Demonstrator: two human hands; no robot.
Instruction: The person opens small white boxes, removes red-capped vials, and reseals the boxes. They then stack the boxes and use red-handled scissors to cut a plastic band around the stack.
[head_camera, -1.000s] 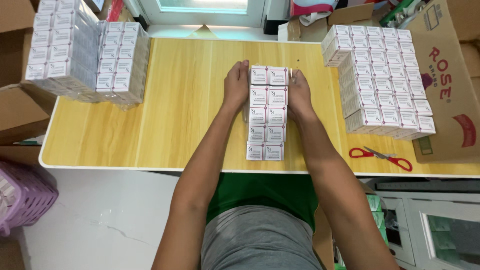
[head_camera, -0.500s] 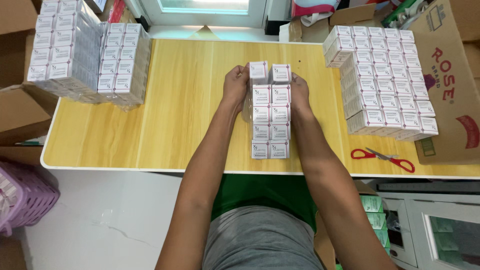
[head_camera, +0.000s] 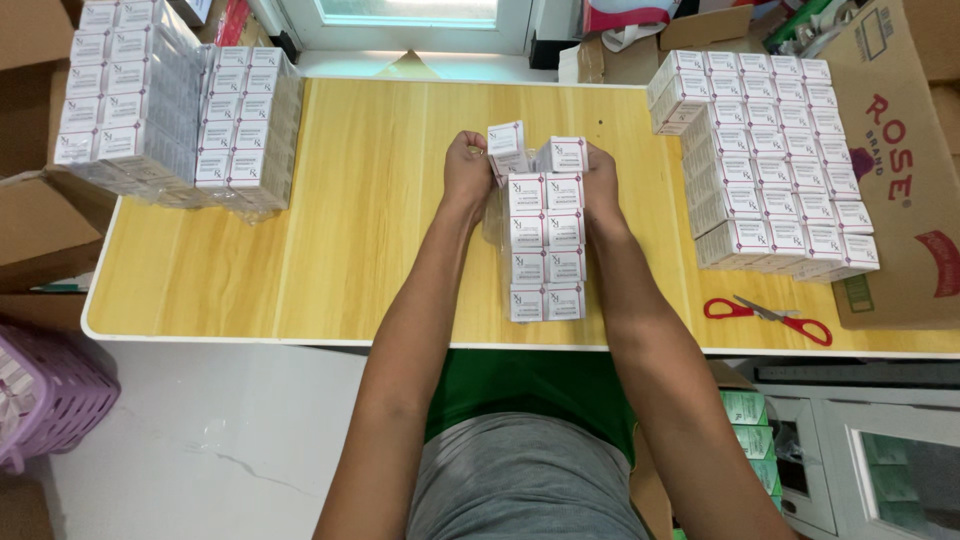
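Far left of the pack (head_camera: 545, 250), wrapped stacks (head_camera: 180, 110) of white boxes are sitting at the table (head_camera: 380, 200) edge, with a purple basket (head_camera: 45, 390) lying below them on the floor. The pack, two columns of small white boxes, is lying at the table's middle. The left hand (head_camera: 466, 170) is gripping the box (head_camera: 507, 150) at the pack's far left corner, tilting it up. The right hand (head_camera: 600, 182) is clasping the far right box (head_camera: 563, 155), also raised. Right of the pack, an unwrapped stack (head_camera: 770, 150) is standing, with red scissors (head_camera: 768, 318) lying near it and a carton (head_camera: 890, 150) leaning beyond.
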